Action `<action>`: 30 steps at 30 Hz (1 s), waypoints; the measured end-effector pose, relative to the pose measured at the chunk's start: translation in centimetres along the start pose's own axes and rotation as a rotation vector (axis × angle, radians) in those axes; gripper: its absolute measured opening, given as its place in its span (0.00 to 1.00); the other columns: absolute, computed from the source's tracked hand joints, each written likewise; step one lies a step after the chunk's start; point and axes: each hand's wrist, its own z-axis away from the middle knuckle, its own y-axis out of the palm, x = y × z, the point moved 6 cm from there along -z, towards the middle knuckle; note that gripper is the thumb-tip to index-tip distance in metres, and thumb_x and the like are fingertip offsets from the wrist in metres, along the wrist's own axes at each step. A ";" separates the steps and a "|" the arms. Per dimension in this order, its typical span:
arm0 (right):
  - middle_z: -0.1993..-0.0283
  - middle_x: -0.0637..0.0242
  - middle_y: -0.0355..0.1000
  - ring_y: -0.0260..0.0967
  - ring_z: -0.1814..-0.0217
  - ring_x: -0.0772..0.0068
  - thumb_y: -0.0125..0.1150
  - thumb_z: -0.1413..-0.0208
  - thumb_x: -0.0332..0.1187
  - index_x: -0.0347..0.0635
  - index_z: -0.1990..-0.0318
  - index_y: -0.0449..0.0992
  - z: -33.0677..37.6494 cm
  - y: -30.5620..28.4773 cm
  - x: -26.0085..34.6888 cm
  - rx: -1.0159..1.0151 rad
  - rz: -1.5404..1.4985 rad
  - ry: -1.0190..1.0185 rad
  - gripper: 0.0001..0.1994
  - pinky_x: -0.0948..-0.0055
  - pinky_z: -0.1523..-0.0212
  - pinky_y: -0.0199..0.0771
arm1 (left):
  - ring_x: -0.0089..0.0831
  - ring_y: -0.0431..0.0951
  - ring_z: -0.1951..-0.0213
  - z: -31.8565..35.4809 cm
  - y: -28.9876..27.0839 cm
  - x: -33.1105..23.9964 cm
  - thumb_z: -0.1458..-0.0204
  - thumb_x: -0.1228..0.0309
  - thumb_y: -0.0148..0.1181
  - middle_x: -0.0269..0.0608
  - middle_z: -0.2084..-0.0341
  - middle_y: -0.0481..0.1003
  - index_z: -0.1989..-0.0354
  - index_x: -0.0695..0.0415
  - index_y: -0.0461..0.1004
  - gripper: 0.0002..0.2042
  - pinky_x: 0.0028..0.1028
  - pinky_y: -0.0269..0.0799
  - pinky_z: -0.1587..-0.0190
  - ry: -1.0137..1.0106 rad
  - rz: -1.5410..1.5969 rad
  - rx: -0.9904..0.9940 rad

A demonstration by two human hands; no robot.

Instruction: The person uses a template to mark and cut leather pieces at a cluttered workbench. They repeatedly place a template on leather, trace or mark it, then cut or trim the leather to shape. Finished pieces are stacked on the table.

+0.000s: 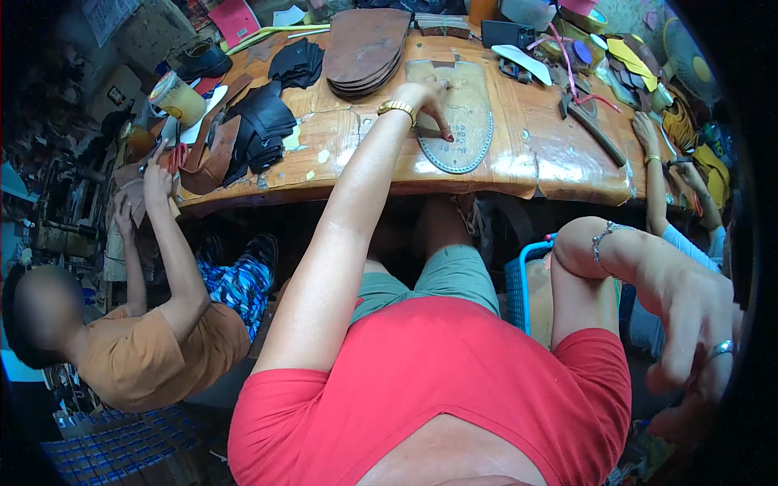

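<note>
The left hand [428,101] reaches out over the wooden table [535,162], fingers spread and pressing on a brown sole-shaped leather piece [458,121] with stitched edging, which lies flat near the table's front edge; it grips nothing. The right hand [689,320] hangs loose and empty low at the right, fingers drooping, a ring on one. A stack of brown leather soles [362,50] sits just behind the piece. A blue plastic basket [519,283] stands below the table; its contents are probably hidden.
</note>
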 end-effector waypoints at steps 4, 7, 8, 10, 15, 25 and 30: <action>0.66 0.69 0.77 0.71 0.68 0.81 0.58 0.45 0.27 0.43 0.65 0.81 -0.2 -0.2 0.3 0.002 -0.004 -0.023 0.05 0.82 0.76 0.63 | 0.48 0.55 0.34 0.4 -0.1 0.5 0.88 0.45 0.79 0.50 0.33 0.51 0.33 0.47 0.52 0.64 0.39 0.55 0.34 -0.006 0.000 -0.018; 0.66 0.69 0.77 0.71 0.68 0.81 0.58 0.44 0.27 0.42 0.64 0.80 0.1 -0.1 0.6 -0.006 -0.009 -0.033 0.05 0.81 0.75 0.63 | 0.48 0.55 0.34 0.4 -0.3 -0.2 0.88 0.44 0.79 0.50 0.33 0.51 0.33 0.48 0.52 0.64 0.39 0.55 0.34 0.012 -0.016 -0.004; 0.66 0.69 0.77 0.71 0.68 0.81 0.58 0.44 0.27 0.42 0.64 0.80 0.1 -0.1 0.7 -0.008 -0.005 -0.029 0.05 0.81 0.75 0.63 | 0.48 0.55 0.34 0.1 -0.2 -0.3 0.88 0.45 0.79 0.50 0.33 0.51 0.33 0.48 0.52 0.64 0.39 0.55 0.34 0.019 -0.018 -0.004; 0.66 0.69 0.77 0.71 0.68 0.81 0.58 0.44 0.27 0.42 0.64 0.80 0.0 -0.2 1.0 -0.011 -0.005 -0.041 0.05 0.81 0.75 0.64 | 0.47 0.55 0.34 0.2 -0.2 -0.2 0.88 0.45 0.79 0.50 0.33 0.51 0.33 0.49 0.53 0.64 0.38 0.55 0.34 0.016 -0.025 -0.009; 0.65 0.68 0.76 0.71 0.68 0.81 0.59 0.44 0.28 0.42 0.63 0.79 -0.2 -0.3 0.9 -0.025 0.012 -0.043 0.05 0.80 0.74 0.64 | 0.46 0.55 0.34 0.3 -0.1 0.2 0.88 0.44 0.79 0.50 0.33 0.52 0.33 0.50 0.53 0.64 0.37 0.54 0.33 0.007 -0.012 -0.013; 0.65 0.68 0.76 0.70 0.68 0.81 0.59 0.44 0.28 0.42 0.62 0.78 0.2 -0.2 0.2 -0.051 0.101 -0.015 0.05 0.79 0.73 0.65 | 0.47 0.53 0.33 0.6 -0.2 0.1 0.88 0.44 0.79 0.49 0.33 0.51 0.32 0.47 0.50 0.66 0.38 0.54 0.34 -0.036 0.008 0.021; 0.65 0.68 0.75 0.70 0.68 0.80 0.59 0.43 0.29 0.42 0.61 0.77 0.4 -0.2 0.2 -0.060 0.115 -0.019 0.05 0.79 0.72 0.66 | 0.47 0.53 0.33 1.0 -0.3 0.0 0.88 0.44 0.79 0.48 0.32 0.50 0.31 0.45 0.49 0.66 0.39 0.54 0.34 -0.027 0.009 0.015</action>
